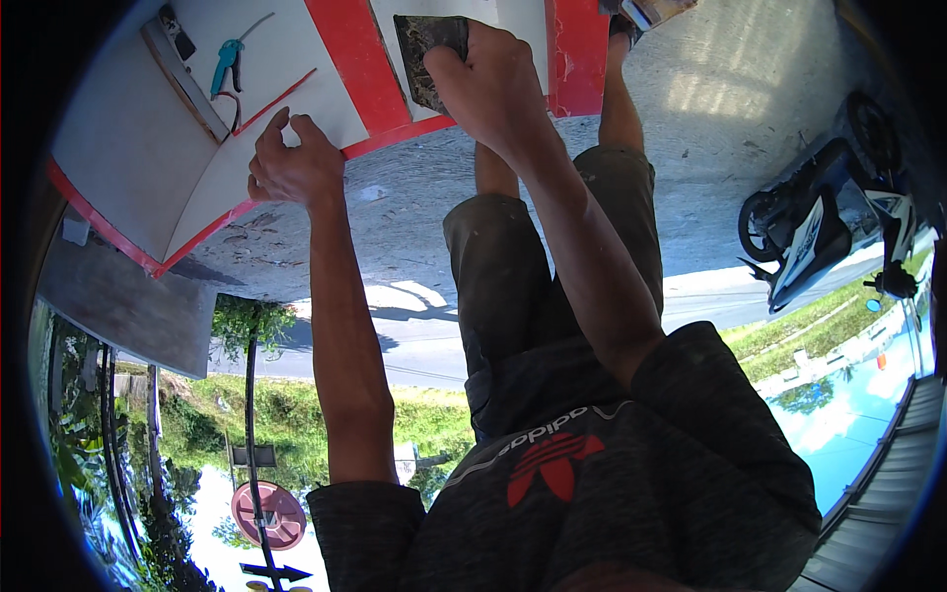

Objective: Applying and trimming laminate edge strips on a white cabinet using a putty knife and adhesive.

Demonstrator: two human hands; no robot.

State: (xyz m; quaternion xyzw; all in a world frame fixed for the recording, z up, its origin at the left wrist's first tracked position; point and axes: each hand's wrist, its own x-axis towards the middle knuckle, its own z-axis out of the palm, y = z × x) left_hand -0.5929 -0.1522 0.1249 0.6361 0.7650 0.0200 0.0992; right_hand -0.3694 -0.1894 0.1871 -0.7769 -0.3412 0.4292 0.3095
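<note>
My right hand (493,84) grips a dark flat piece (422,64) with a worn, speckled face and ragged edges. Its exact kind is unclear. The thumb presses on its side, and the piece is against or just over the white panel (296,49) with red stripes. My left hand (301,168) holds nothing, fingers bent and apart, close to the panel's red front edge. Beyond it on the panel lies a teal and black pistol-shaped tool (228,67) with a thin nozzle. A thin red strip (281,99) runs between that tool and my left hand.
A wooden-edged raised part (184,69) with a small black object (178,35) stands at the far left. Rough concrete ground (700,148) lies around my legs. A motorbike (824,217) is at the right. A grey slab (128,296) shows below the panel's left corner.
</note>
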